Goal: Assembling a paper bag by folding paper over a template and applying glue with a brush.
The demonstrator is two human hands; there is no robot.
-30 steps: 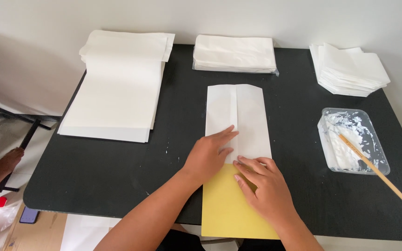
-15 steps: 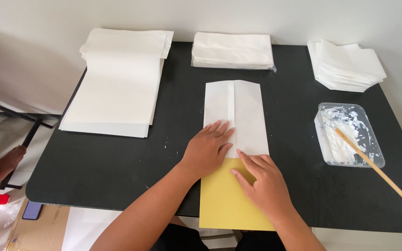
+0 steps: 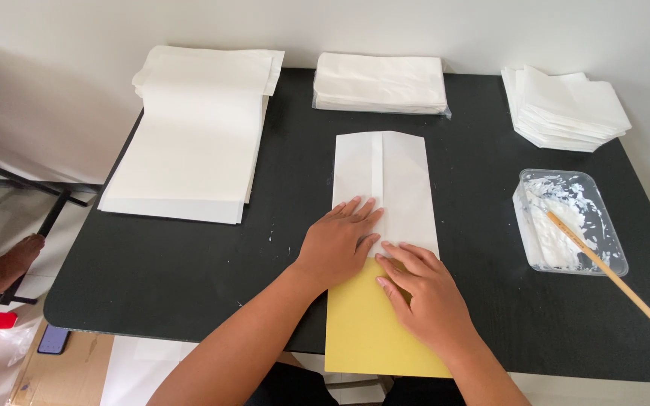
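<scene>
White folded paper [image 3: 387, 192] lies flat near the middle of a black table [image 3: 189, 286], its long seam running toward twelve o'clock, and its near end overlaps a yellow sheet [image 3: 366, 331] that sticks out past the table's six o'clock edge. Both hands press down where white meets yellow. The left hand [image 3: 338, 244] lies palm down with its fingers [image 3: 359, 209] stretched out and close together, flat on the lower left part of the white paper; it grips nothing. The right hand [image 3: 424, 289] sits just at its four o'clock, also palm down, fingers spread a little and lying across the yellow sheet with the tips at the white paper's bottom edge; it too only presses, holding nothing. The two hands are just beside each other, almost touching at the fingertips. At ten o'clock from the hands rests a big stack of white sheets [image 3: 197, 135], its top layers folded back. At twelve o'clock, against the far edge, is a flat pack of white paper [image 3: 380, 83], and at two o'clock a loose pile of folded white pieces [image 3: 566, 105]. At three o'clock stands a clear plastic tray [image 3: 569, 222] smeared with white paste, with a wooden stick [image 3: 618, 282] leaning out of it toward four o'clock.
</scene>
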